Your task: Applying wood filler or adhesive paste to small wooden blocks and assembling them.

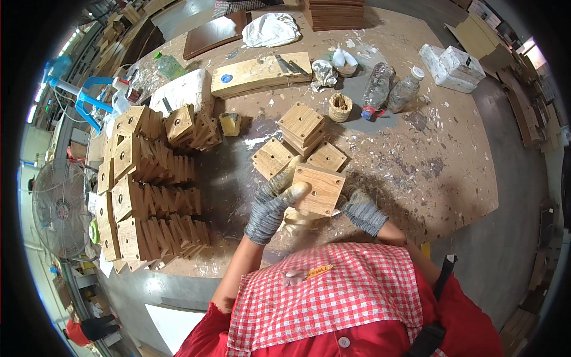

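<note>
A square light-brown wooden block [324, 181] with a hole in the middle and smaller holes at its corners is tilted up in front of me. My left hand [267, 208], in a grey glove with yellowish fingertips, is closed on its left side, the thumb across the face. My right hand [363, 209], gloved alike, is at the block's right edge, its fingers mostly hidden. Just beyond is a small stack of similar blocks [300, 122], with one block [272, 157] left of it and another [328, 157] right. A pale round object [297, 221] shows partly beneath the held block.
Rows of stacked wooden blocks [157, 199] fill the table's left side. Farther back are a long board [262, 72], a cardboard-like ring [340, 107], two plastic bottles [405, 89] and white packages [453, 66]. A fan [59, 208] stands beyond the left edge.
</note>
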### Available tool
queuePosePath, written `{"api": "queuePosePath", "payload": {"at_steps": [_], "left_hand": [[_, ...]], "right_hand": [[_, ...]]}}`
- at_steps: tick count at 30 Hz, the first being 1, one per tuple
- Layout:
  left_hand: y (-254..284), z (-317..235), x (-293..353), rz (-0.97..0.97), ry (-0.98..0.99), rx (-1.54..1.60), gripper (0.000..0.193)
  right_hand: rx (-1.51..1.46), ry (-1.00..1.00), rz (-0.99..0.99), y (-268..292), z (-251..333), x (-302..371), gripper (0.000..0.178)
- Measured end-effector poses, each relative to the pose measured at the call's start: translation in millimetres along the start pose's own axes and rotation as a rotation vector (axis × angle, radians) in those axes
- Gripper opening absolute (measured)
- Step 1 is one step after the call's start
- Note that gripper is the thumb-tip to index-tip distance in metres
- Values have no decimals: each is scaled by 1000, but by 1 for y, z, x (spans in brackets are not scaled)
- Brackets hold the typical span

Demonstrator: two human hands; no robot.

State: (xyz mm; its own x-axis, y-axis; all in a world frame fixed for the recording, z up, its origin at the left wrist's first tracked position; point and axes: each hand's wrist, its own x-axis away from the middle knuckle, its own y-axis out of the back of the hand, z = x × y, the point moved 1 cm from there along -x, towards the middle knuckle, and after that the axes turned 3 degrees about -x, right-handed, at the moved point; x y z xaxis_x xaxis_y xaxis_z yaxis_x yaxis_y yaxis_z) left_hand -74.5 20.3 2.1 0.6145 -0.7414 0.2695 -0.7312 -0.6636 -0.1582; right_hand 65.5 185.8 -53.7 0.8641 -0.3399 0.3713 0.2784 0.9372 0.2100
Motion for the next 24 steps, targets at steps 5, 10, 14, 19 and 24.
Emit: {"api": "queuePosePath", "payload": {"at_steps": [5, 10, 14, 19, 24], "left_hand": [[2, 4, 0, -70, -101, -221, 51], [-4, -3, 2, -137, 22, -101, 45], [-1, 4, -3, -120, -69, -111, 43], [6, 27, -5, 42, -91, -99, 69], [15, 88, -17, 477, 18, 236, 115]], "right_hand": [[131, -252, 73, 3, 33, 15, 42], [24, 152, 122, -3, -13, 9, 55], [-63, 134, 146, -5, -11, 10, 59], [-155, 101, 330, -3, 30, 19, 56], [61, 283, 240, -20, 30, 27, 48]]}}
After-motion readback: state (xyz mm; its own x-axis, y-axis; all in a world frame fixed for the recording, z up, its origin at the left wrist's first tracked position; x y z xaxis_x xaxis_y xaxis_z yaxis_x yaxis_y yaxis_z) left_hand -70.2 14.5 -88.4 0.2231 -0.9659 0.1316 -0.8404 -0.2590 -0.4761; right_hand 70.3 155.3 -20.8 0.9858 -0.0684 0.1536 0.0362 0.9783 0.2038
